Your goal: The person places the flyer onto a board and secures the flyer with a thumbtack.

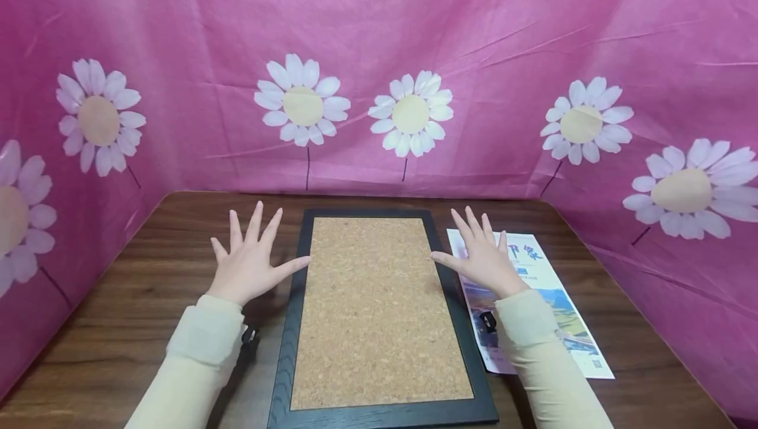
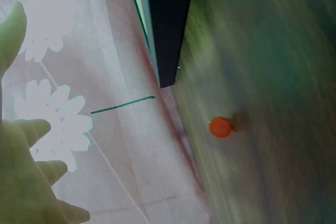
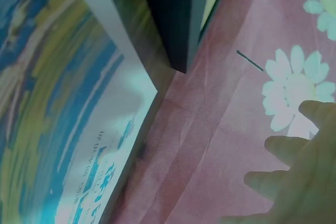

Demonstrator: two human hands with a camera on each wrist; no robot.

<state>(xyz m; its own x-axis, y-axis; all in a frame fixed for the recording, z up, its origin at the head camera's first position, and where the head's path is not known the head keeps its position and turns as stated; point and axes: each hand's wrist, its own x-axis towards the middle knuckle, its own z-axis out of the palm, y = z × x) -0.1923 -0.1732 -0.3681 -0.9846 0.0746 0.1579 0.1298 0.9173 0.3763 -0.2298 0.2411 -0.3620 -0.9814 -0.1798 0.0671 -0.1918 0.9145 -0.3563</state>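
Note:
In the head view a cork board [image 1: 379, 310] with a black frame [image 1: 284, 350] lies lengthwise between the two hands. The left hand [image 1: 245, 271] hovers beside its left edge, fingers spread and straight, thumb tip overlapping the frame in this view. On the other side the right hand [image 1: 482, 258] is spread the same way, thumb pointing at the frame's right edge. Beneath the right hand and forearm lies a printed poster sheet [image 1: 568, 310], partly covered by them. Neither hand holds anything. The left wrist view shows a small orange round object [image 2: 220, 127] on the tabletop, hidden in the head view.
A dark wood-grain table [image 1: 118, 324] carries everything. Pink cloth [image 1: 379, 14] printed with white daisies stands behind it and along both sides. Each wrist wears a pale band, the left band [image 1: 207, 335] and the right band [image 1: 527, 317], with a small black device.

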